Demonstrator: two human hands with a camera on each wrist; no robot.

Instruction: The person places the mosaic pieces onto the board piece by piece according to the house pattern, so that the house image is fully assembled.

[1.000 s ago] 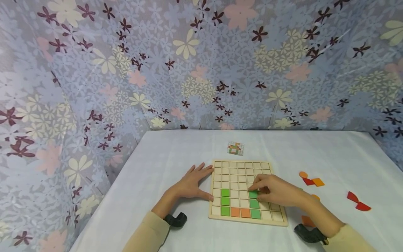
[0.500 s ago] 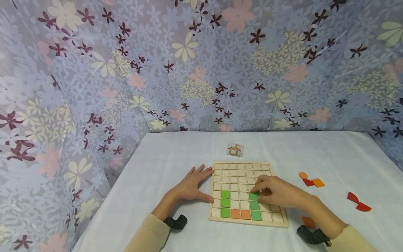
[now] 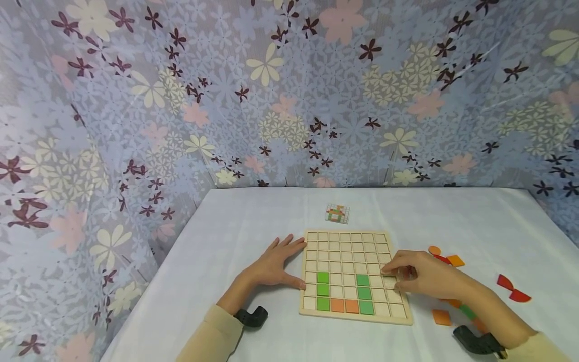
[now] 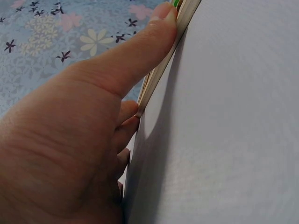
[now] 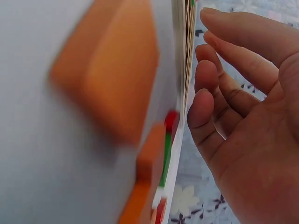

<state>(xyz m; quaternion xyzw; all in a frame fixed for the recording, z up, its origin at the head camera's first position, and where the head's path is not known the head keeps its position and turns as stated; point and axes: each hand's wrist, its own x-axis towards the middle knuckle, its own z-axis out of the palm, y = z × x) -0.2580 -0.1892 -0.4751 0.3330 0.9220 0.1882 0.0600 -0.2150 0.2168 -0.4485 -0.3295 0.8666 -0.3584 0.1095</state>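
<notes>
A wooden grid board (image 3: 353, 317) lies on the white table. Three light green square tiles (image 3: 323, 290) form a column on its left, two orange tiles (image 3: 337, 305) lie along the bottom row, and three darker green tiles (image 3: 364, 292) form a column to the right. My left hand (image 3: 273, 266) is spread at the board's left side, thumb and fingertips touching the edge, as the left wrist view also shows. Over the board's right side is my right hand (image 3: 425, 274), fingers loosely bent and apart from the thumb; the right wrist view shows nothing between them.
A small printed pattern card (image 3: 337, 213) lies behind the board. Right of it are an orange disc (image 3: 435, 250), a yellow-orange square (image 3: 456, 260), red pieces (image 3: 520, 295) and an orange square (image 3: 441, 317). My right forearm partly covers a green piece (image 3: 467, 311). A flowered cloth (image 3: 289, 100) hangs behind.
My right hand has let go of the top darker green tile and moved right, off that column. The tile lies in its cell. My left hand stays at the board's edge.
</notes>
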